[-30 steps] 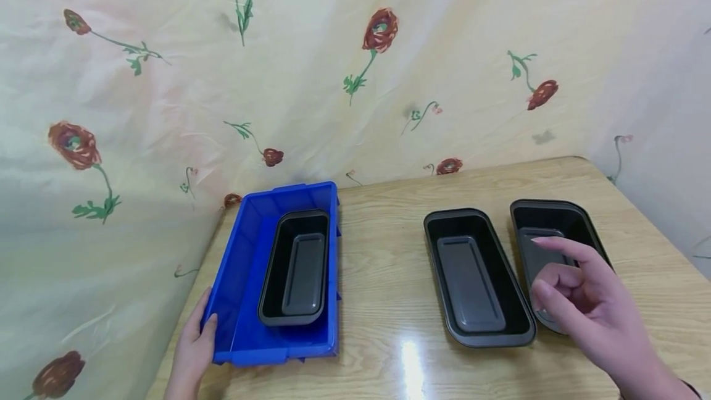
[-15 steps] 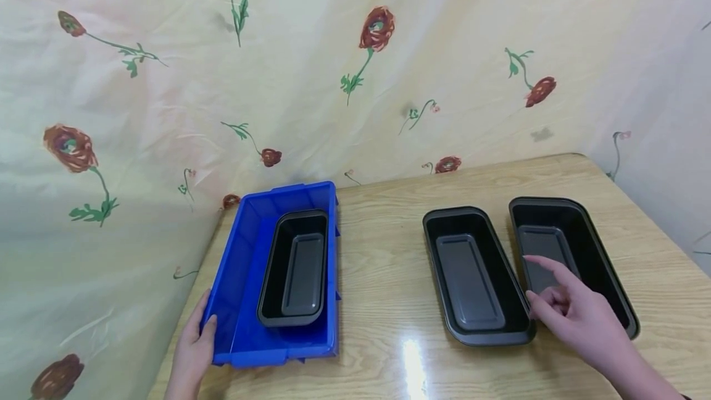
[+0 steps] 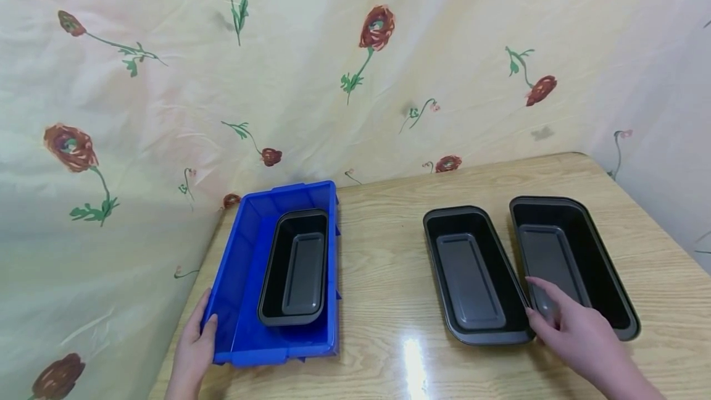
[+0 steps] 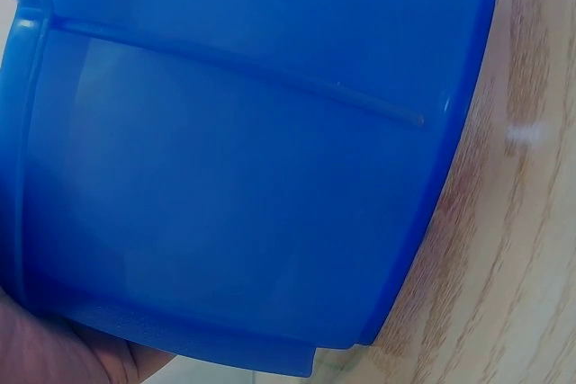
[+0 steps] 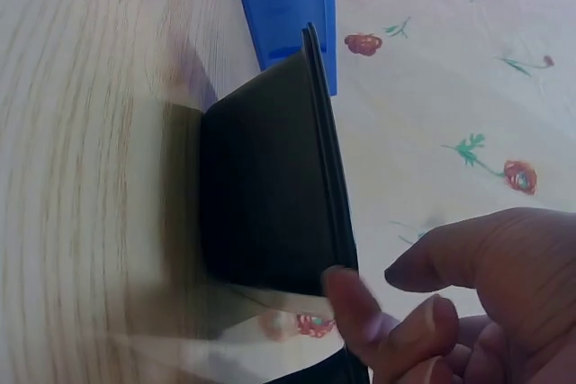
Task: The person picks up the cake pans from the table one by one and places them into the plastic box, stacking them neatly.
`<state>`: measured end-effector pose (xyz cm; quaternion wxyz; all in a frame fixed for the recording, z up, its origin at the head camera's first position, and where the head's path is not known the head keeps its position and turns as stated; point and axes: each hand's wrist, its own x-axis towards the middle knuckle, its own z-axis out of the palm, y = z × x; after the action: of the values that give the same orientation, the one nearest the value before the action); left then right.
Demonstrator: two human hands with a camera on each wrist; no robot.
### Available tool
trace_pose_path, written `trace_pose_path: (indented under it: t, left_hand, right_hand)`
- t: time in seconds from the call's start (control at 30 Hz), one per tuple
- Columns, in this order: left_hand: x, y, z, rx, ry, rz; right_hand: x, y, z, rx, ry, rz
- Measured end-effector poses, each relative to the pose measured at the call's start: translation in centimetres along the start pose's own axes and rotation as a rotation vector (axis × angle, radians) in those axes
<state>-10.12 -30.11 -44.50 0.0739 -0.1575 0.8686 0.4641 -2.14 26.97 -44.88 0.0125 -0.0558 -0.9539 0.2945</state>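
Crate (image 3: pixel 239 313): blue, rectangular, standing on the left part of the table, its cavity facing up, its long sides running away from the person.
Crate pan (image 3: pixel 302 273): a dark loaf pan, lying upright inside the crate, toward the crate's right wall; whether it touched that wall could not be told.
Left hand (image 3: pixel 191 347): held the crate by its left wall, close to the near corner, with the thumb over the rim and the other fingers outside, mostly hidden. The left wrist view was largely filled by the blue plastic, with part of the hand at its lower left corner.
Middle pan (image 3: pixel 471 283): a similar dark loaf pan, upright on the table, well apart from the crate, to its right.
Far-right pan (image 3: pixel 547 258): a third dark loaf pan, upright just beside the middle pan, slightly farther from the person.
Right hand (image 3: pixel 580 335): hung over the near ends of these two, thumb at the middle pan's right rim, index finger reaching over the left side of the far-right pan. Thumb and index were spread apart, with nothing pinched between them; whether the thumb touched the rim could not be told.
Table (image 3: pixel 383 264): pale wood grain, with a bright reflection (image 3: pixel 413 369) near the front.
Backdrop (image 3: pixel 311 66): cream cloth printed with red flowers and green stems, hanging behind the table.
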Motion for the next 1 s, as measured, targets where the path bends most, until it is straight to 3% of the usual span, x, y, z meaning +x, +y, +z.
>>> trace_pose_path:
  t: [0.3,0.57,0.7,0.87,1.0]
  left_hand:
    - [-0.2,-0.1,0.0,0.003,0.006,0.02]
    - [-0.2,-0.1,0.0,0.004,0.012,0.03]
    - [-0.3,0.0,0.0,0.005,0.012,0.03]
    - [-0.2,0.0,0.0,0.012,0.014,0.042]
    - [-0.2,0.0,-0.1,0.021,0.016,0.048]
  right_hand:
    - [0.3,-1.0,0.5,-0.014,-0.147,0.099]
    - [0.6,-0.9,1.1,0.0,-0.136,0.14]
    - [0.9,-0.6,1.3,0.092,-0.163,0.207]
    - [1.1,-0.4,1.2,0.288,-0.247,0.273]
    - [1.1,-0.4,1.1,0.443,-0.293,0.263]
